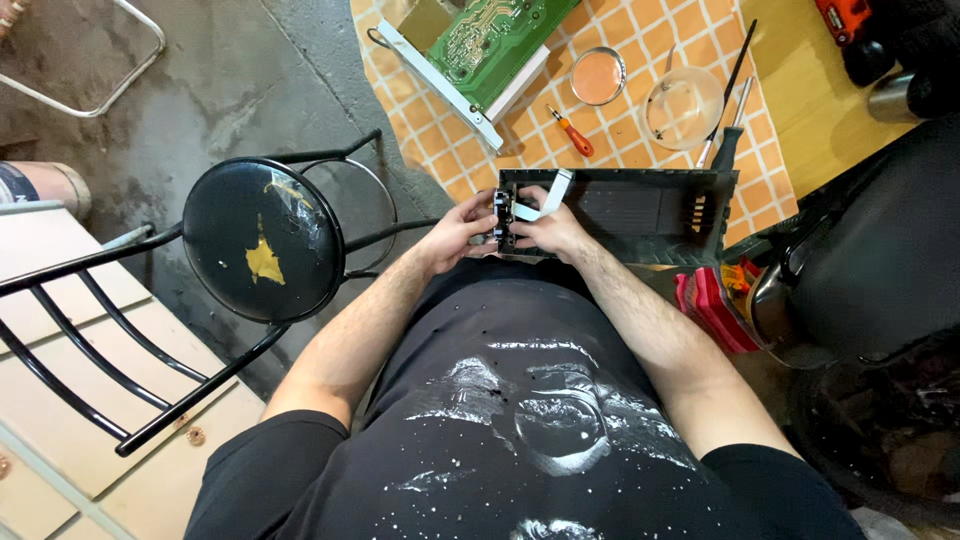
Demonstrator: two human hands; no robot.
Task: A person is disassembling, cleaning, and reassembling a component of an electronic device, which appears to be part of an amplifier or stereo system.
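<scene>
Both my hands meet at the left end of a dark rectangular device casing (640,210) that lies at the table's near edge. My left hand (462,228) and my right hand (548,228) together pinch a small black part (503,222) at that end. A white flat ribbon cable (545,198) runs from this part up over the casing, beside my right hand's fingers.
A green circuit board (490,40) in a white frame lies on the orange checkered cloth (640,30), with a small orange-handled screwdriver (572,132), a round copper-coloured lid (598,76), a clear dish (684,106) and long thin tools (730,80). A black stool (262,240) stands left.
</scene>
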